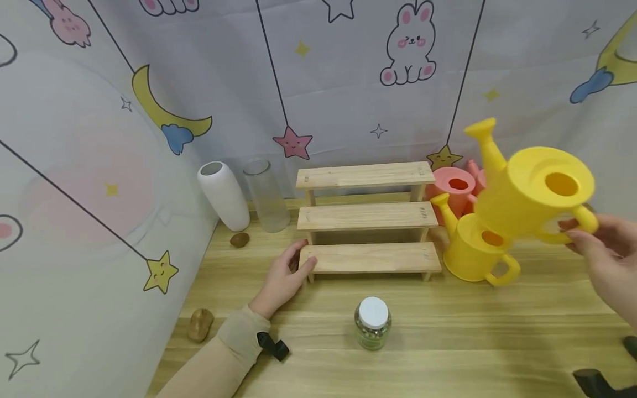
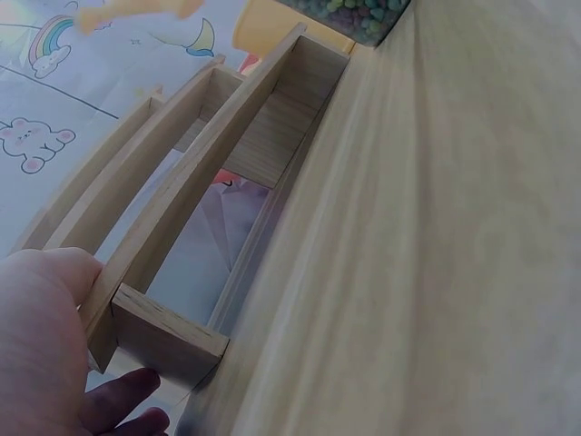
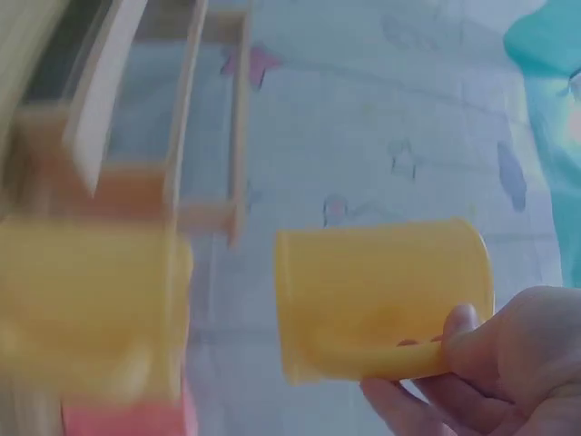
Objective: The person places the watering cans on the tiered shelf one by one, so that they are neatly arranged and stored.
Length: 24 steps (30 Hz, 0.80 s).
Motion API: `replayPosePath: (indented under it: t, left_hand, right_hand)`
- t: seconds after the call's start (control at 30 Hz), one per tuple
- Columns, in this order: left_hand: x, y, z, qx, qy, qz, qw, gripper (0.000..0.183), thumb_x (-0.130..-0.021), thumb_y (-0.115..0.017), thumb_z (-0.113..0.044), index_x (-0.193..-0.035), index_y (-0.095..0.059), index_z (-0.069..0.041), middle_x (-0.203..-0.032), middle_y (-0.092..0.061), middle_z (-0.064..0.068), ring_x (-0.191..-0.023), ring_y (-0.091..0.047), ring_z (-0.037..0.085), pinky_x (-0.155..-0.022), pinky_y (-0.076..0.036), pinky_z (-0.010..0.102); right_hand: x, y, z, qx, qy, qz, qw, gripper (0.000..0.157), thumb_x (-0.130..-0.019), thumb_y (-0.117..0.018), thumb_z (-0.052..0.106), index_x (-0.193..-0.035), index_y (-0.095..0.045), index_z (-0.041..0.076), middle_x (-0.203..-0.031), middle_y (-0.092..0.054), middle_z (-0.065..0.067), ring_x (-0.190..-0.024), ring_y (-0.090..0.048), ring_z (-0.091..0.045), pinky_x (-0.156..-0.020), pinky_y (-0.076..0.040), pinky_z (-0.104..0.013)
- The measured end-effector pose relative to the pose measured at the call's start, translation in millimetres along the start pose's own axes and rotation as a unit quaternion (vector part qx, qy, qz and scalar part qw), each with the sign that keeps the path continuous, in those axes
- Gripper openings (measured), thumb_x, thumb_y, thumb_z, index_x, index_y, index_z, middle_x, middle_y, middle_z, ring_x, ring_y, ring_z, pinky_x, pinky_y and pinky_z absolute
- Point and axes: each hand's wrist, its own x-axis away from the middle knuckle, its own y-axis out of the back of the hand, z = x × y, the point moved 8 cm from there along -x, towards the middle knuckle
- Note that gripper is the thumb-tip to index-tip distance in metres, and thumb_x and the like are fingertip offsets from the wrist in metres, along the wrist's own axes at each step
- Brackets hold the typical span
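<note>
A three-tier wooden shelf stand (image 1: 368, 257) stands on the table. My left hand (image 1: 282, 279) grips the left end of its lowest step; in the left wrist view the thumb lies over the board and the fingertips (image 2: 127, 397) bend around by the leg. On the right, my right hand (image 1: 609, 257) holds a yellow watering can (image 1: 527, 193) up by its handle, fingers and thumb pinched round it. Beneath it, a second yellow watering can (image 1: 465, 257) stands on the table beside the stand. The raised can (image 3: 381, 282) also shows in the right wrist view, apart from the lower one.
Pink watering cans (image 1: 443, 179) stand behind the yellow ones. At the back left are a white vase (image 1: 226, 199), a clear glass cylinder (image 1: 269, 199) and a brown stone (image 1: 240, 240). A white-lidded jar (image 1: 373, 326) stands in front; another brown stone (image 1: 200, 325) lies at the left edge.
</note>
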Motion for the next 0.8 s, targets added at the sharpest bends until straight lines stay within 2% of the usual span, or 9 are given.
replayPosePath:
  t: [0.1,0.17,0.23,0.37,0.43,0.5,0.6,0.73,0.8]
  left_hand:
    - [-0.1,0.1,0.6,-0.004,0.003,-0.001,1.0,0.062,-0.098,-0.065,-0.05,-0.15,-0.05,-0.02,-0.157,-0.049,0.006,-0.148,-0.044,0.028,-0.121,-0.04,0.046]
    - [0.1,0.4,0.3,-0.004,0.001,-0.002,1.0,0.061,-0.098,-0.065,-0.049,-0.15,-0.051,-0.02,-0.157,-0.049,0.007,-0.148,-0.045,0.028,-0.121,-0.04,0.046]
    - [0.1,0.5,0.3,-0.006,0.001,-0.003,1.0,0.06,-0.098,-0.065,-0.049,-0.149,-0.051,-0.02,-0.157,-0.05,0.006,-0.148,-0.045,0.028,-0.12,-0.041,0.046]
    - [0.4,1.1,0.2,-0.012,0.001,-0.005,0.9999,0.06,-0.098,-0.065,-0.05,-0.149,-0.051,-0.022,-0.156,-0.05,0.005,-0.147,-0.046,0.028,-0.12,-0.042,0.046]
    - [0.7,0.9,0.8,-0.012,0.002,-0.005,0.9999,0.061,-0.098,-0.065,-0.052,-0.149,-0.051,-0.023,-0.157,-0.05,0.004,-0.148,-0.045,0.027,-0.119,-0.042,0.046]
    - [0.9,0.3,1.3,-0.013,0.003,-0.004,0.9999,0.062,-0.097,-0.065,-0.054,-0.15,-0.05,-0.024,-0.157,-0.05,0.002,-0.147,-0.046,0.026,-0.119,-0.043,0.045]
    - [1.4,-0.6,1.7,-0.005,0.004,-0.002,1.0,0.063,-0.097,-0.064,-0.055,-0.15,-0.05,-0.025,-0.157,-0.049,0.001,-0.148,-0.046,0.025,-0.119,-0.042,0.046]
    - [1.4,-0.3,2.5,0.002,0.007,-0.006,1.0,0.062,-0.096,-0.065,-0.055,-0.149,-0.051,-0.025,-0.157,-0.05,0.001,-0.147,-0.046,0.025,-0.12,-0.042,0.046]
    - [1.3,0.2,2.6,0.003,0.006,-0.007,1.0,0.062,-0.096,-0.065,-0.054,-0.149,-0.051,-0.026,-0.157,-0.05,0.001,-0.147,-0.047,0.025,-0.119,-0.042,0.047]
  right_hand:
    - [-14,-28.3,31,0.02,-0.005,0.057,0.998,0.016,-0.1,-0.064,0.007,-0.113,-0.072,0.012,-0.098,-0.062,0.04,-0.084,-0.061,0.023,-0.073,-0.049,0.003]
    - [-24,-51.0,48,0.023,-0.014,0.09,0.996,0.024,-0.099,-0.068,0.016,-0.119,-0.072,0.004,-0.096,-0.063,0.04,-0.081,-0.063,0.022,-0.069,-0.052,-0.001]
    - [-34,-74.3,62,0.034,-0.013,0.111,0.993,0.028,-0.097,-0.071,0.024,-0.118,-0.073,0.007,-0.093,-0.066,0.034,-0.074,-0.063,0.021,-0.064,-0.052,-0.003]
    - [-55,-125.4,86,0.0,0.007,0.16,0.987,0.025,-0.099,-0.069,0.03,-0.116,-0.074,0.013,-0.105,-0.076,0.003,-0.078,-0.07,0.01,-0.068,-0.055,-0.007]
    - [-65,-147.2,94,0.004,0.008,0.174,0.985,0.027,-0.1,-0.066,0.036,-0.116,-0.075,0.016,-0.106,-0.078,-0.006,-0.082,-0.073,0.001,-0.071,-0.055,-0.007]
    - [-73,-165.6,99,0.016,0.001,0.183,0.983,0.029,-0.1,-0.065,0.041,-0.117,-0.074,0.019,-0.111,-0.077,-0.005,-0.088,-0.075,-0.008,-0.07,-0.055,-0.01]
    - [-85,-189.4,108,0.028,0.006,0.196,0.98,0.031,-0.1,-0.065,0.041,-0.121,-0.073,0.019,-0.115,-0.076,-0.004,-0.098,-0.075,-0.018,-0.076,-0.059,-0.019]
    - [-98,-215.5,116,0.029,-0.005,0.22,0.975,0.036,-0.1,-0.065,0.04,-0.127,-0.071,0.018,-0.118,-0.075,-0.004,-0.1,-0.073,-0.02,-0.085,-0.063,-0.036]
    - [-102,-226.4,118,0.025,-0.021,0.231,0.972,0.039,-0.1,-0.065,0.04,-0.131,-0.069,0.017,-0.119,-0.074,-0.004,-0.1,-0.072,-0.019,-0.088,-0.063,-0.038]
